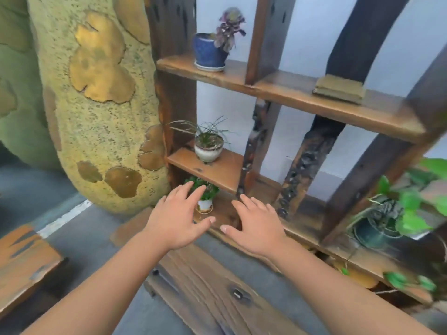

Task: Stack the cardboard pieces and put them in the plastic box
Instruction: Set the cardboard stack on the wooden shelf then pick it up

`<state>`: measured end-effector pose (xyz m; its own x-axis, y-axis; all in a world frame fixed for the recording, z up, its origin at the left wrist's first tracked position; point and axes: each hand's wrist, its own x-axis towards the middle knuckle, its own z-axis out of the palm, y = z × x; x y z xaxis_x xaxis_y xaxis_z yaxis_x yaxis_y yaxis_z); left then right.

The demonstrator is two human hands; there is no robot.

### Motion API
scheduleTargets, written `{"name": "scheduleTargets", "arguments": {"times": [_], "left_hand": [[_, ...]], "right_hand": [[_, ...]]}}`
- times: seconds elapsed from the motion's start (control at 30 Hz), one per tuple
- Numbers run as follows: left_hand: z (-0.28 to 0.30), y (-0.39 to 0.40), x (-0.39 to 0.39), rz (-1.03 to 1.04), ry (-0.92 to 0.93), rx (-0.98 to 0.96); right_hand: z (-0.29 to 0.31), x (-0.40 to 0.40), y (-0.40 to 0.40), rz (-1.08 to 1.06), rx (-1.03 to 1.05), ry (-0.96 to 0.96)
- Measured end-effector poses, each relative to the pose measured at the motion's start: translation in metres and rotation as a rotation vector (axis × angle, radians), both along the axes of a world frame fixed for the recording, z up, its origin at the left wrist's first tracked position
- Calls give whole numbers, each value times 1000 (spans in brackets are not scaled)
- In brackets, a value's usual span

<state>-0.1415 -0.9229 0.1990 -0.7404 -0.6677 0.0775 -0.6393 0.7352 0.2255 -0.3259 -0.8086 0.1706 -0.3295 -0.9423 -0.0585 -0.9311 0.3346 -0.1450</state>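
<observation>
Cardboard and plastic box are nowhere in view; our left hand [177, 220] and right hand [257, 224] hover spread and empty before the wooden shelf [215, 170]. We expect light, stiff sheets, best gripped by opposite edges.

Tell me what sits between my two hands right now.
In the head view, a small white potted plant on the low shelf shows between left hand and right hand.
</observation>
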Motion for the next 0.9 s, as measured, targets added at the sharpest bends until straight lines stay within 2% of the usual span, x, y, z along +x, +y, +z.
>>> {"name": "scheduleTargets", "arguments": {"times": [0.2,0.4,0.9], "left_hand": [[28,24,-124,-226,57,-62],[65,19,-205,-344,121,-128],[160,-88,-320,-525,225,-258]], "right_hand": [[40,-108,57,-214,-56,38],[84,-170,74,-349,-142,104],[177,-261,3,-499,-219,322]]}}
